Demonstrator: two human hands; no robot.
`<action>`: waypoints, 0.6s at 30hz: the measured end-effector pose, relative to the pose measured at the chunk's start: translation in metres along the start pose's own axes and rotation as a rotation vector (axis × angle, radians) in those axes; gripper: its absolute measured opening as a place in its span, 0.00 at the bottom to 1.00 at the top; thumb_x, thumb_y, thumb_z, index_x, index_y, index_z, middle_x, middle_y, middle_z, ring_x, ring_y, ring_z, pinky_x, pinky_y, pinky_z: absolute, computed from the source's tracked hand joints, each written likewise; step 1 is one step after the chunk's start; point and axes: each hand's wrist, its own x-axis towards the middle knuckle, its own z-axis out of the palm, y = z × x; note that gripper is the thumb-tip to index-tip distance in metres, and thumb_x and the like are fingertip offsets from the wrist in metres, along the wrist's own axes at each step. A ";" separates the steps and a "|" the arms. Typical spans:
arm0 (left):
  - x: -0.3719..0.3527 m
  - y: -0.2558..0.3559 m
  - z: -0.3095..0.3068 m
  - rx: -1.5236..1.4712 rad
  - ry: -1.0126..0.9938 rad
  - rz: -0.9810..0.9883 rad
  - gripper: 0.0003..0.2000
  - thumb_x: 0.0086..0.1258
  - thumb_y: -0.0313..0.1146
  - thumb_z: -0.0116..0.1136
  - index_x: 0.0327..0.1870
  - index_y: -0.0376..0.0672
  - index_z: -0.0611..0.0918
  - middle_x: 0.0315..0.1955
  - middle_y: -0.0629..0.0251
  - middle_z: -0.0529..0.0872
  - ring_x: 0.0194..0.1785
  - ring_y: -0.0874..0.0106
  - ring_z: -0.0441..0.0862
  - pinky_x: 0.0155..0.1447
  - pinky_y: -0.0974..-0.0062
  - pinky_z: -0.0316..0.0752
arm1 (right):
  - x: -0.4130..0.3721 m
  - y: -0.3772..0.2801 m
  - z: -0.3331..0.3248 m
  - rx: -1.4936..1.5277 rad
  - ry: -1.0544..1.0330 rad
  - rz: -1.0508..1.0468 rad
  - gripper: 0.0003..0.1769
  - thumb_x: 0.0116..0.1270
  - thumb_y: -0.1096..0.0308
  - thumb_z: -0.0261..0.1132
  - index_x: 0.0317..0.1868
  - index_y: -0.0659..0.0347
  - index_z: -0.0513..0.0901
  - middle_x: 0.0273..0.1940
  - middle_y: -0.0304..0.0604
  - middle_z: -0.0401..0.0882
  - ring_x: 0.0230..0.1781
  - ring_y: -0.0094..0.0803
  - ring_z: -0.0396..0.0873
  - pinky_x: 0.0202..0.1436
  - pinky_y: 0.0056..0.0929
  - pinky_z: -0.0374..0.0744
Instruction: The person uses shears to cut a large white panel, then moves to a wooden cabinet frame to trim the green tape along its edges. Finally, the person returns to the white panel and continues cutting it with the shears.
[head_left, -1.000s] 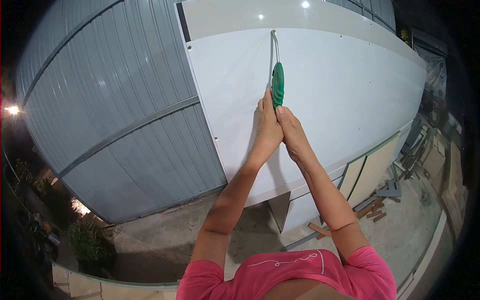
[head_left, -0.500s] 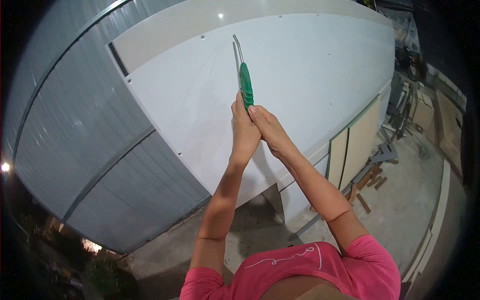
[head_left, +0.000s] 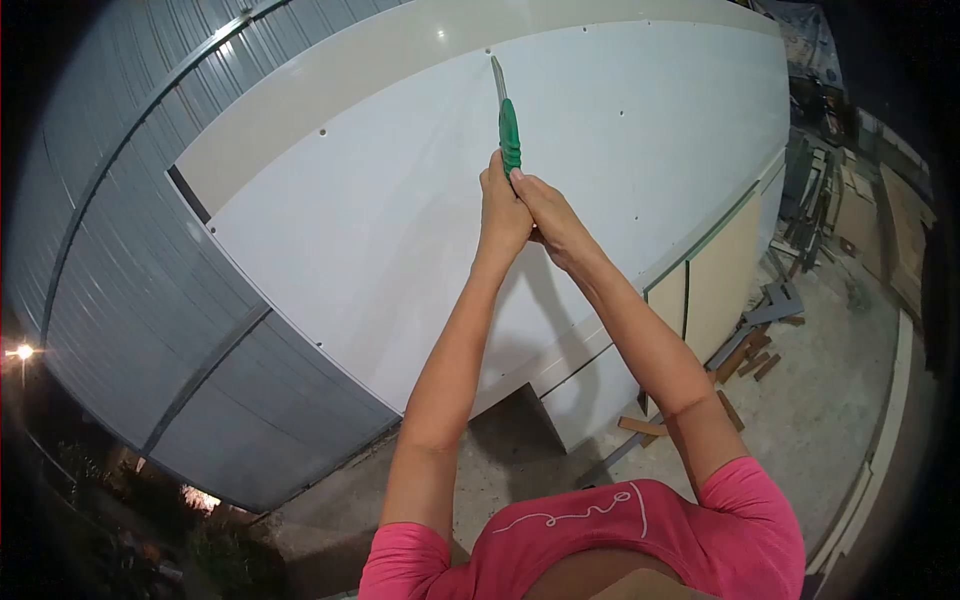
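Observation:
A green-handled tool (head_left: 510, 135) with a thin metal shaft points up and away over a large white panel (head_left: 400, 220). Both hands are wrapped round the lower end of its handle, pressed against each other. My left hand (head_left: 503, 212) is on the left side of the grip, and my right hand (head_left: 554, 215) closes on it from the right, its thumb on the handle. The tip of the shaft lies close to a small dark fastener spot (head_left: 488, 51) near the panel's upper edge; whether they touch cannot be made out.
Corrugated grey metal sheeting (head_left: 120, 270) stands on the left. Beige boards (head_left: 718, 262) lean below the panel's right side. Wood offcuts (head_left: 745, 355) and scrap pieces lie on the concrete floor (head_left: 820, 370) at the right. A bright lamp (head_left: 24, 351) shines at the far left.
Both hands and the tool have moved up and slightly right in view. The tool's tip is now by a fastener spot. The view of the panel has shifted, with its left corner lower.

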 end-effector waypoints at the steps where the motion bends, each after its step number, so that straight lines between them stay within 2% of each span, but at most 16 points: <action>1: -0.003 0.003 0.006 0.009 0.003 -0.001 0.29 0.66 0.35 0.47 0.66 0.35 0.56 0.52 0.49 0.65 0.56 0.56 0.67 0.58 0.65 0.66 | -0.004 0.000 -0.006 0.007 -0.006 -0.001 0.23 0.69 0.44 0.48 0.38 0.57 0.73 0.29 0.33 0.70 0.29 0.19 0.69 0.34 0.21 0.70; 7: 0.003 0.001 0.016 0.027 0.033 -0.019 0.29 0.66 0.36 0.48 0.66 0.36 0.56 0.53 0.49 0.65 0.58 0.56 0.66 0.59 0.64 0.65 | 0.010 0.005 -0.023 0.004 -0.096 -0.001 0.24 0.69 0.43 0.48 0.38 0.57 0.72 0.30 0.34 0.71 0.29 0.19 0.69 0.35 0.23 0.71; 15: 0.004 -0.004 0.026 0.053 0.110 0.013 0.24 0.66 0.36 0.46 0.62 0.40 0.62 0.47 0.53 0.67 0.52 0.61 0.68 0.56 0.65 0.66 | 0.018 0.015 -0.032 0.042 -0.135 -0.027 0.23 0.69 0.44 0.48 0.38 0.58 0.72 0.31 0.33 0.71 0.30 0.18 0.68 0.35 0.21 0.71; 18: 0.005 -0.007 0.026 0.039 0.077 -0.014 0.24 0.66 0.36 0.47 0.63 0.40 0.62 0.46 0.54 0.67 0.52 0.61 0.68 0.56 0.65 0.66 | 0.021 0.016 -0.032 0.052 -0.130 -0.020 0.24 0.69 0.44 0.49 0.38 0.58 0.72 0.31 0.33 0.70 0.30 0.18 0.68 0.35 0.21 0.70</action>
